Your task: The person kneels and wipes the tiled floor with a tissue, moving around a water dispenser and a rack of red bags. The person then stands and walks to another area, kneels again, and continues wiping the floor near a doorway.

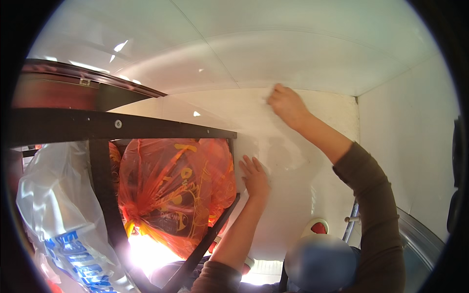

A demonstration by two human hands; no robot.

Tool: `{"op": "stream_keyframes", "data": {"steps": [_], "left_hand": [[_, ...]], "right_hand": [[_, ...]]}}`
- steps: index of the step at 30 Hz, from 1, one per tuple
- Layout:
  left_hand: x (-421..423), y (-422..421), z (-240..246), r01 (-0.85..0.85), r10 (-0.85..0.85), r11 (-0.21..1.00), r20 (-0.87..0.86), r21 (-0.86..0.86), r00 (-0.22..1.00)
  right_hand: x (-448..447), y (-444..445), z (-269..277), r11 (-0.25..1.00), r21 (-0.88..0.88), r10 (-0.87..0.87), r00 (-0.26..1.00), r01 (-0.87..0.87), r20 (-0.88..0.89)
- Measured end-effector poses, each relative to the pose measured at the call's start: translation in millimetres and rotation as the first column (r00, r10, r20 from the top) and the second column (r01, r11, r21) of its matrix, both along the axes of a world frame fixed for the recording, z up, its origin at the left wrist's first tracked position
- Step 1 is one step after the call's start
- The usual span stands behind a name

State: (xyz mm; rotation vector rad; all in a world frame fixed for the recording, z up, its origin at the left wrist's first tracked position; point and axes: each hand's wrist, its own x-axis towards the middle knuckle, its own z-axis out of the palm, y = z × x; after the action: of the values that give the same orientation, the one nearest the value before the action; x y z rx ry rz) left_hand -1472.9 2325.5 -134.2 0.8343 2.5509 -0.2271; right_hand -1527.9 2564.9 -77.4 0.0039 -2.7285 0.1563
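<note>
My left hand (255,180) has its fingers apart and its palm toward a glossy white panel surface (282,216), next to the end of a dark metal frame. It holds nothing that I can see. Farther up, my right hand (289,106) is curled over the cream strip (326,110) at the foot of the white wall panels (293,55). Motion blurs its fingertips, and whether something small is pinched there cannot be made out. Faint reflections of the arms show in the surface.
At left, a dark metal frame (165,126) surrounds a knotted red plastic bag (165,183) with gold print. A clear plastic bag (55,190) bearing blue writing hangs beside it. A reddish-brown cabinet (55,91) stands behind. Low down are a shoe (317,225) and a blurred round object (322,263).
</note>
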Motion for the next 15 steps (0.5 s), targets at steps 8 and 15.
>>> {"op": "stream_keyframes", "data": {"steps": [8, 15], "left_hand": [[6, 11, -7, 0.044, -0.054, 0.995, -0.106, -0.094, 0.993], [1, 1, 3, 0.094, -0.111, 0.985, -0.121, -0.143, 0.986]], "right_hand": [[-156, -49, 9, 0.753, 0.551, 0.327, 0.931, -0.36, 0.161], [-65, 5, -54, 0.796, 0.532, 0.093, 0.927, -0.289, 0.364]]}}
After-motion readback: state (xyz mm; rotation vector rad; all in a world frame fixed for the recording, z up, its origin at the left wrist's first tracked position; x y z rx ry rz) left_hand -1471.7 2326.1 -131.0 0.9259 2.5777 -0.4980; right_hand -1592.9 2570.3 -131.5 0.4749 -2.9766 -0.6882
